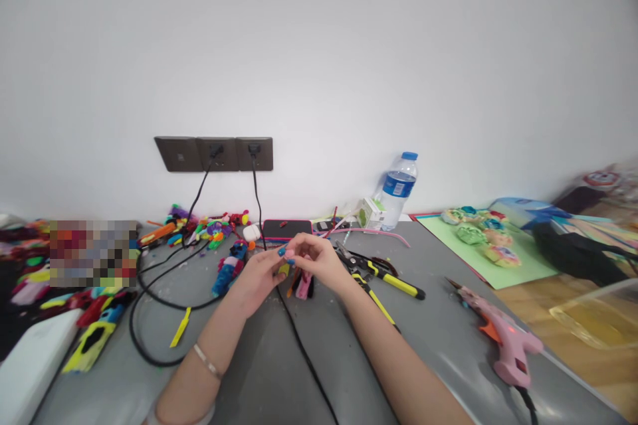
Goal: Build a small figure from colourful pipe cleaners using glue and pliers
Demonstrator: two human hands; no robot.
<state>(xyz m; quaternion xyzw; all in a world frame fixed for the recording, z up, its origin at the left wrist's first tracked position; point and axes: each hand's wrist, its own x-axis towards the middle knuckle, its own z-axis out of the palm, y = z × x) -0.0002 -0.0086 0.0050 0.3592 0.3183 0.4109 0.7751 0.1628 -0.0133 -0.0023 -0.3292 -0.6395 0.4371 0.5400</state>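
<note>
My left hand and my right hand meet above the middle of the grey table. The fingertips of both are pinched together around something small. Fingers hide most of it, so I cannot make out what it is. Just below and behind the fingers shows a pink fuzzy piece; whether it is held or lies on the table I cannot tell. A blue fuzzy pipe-cleaner figure lies left of my left hand. Black-and-yellow pliers lie to the right of my right hand.
A pink glue gun lies at the right. Black cables loop across the left and run under my hands. Along the wall are a phone, a white earbud case and a water bottle. Green paper bears paper-like flowers.
</note>
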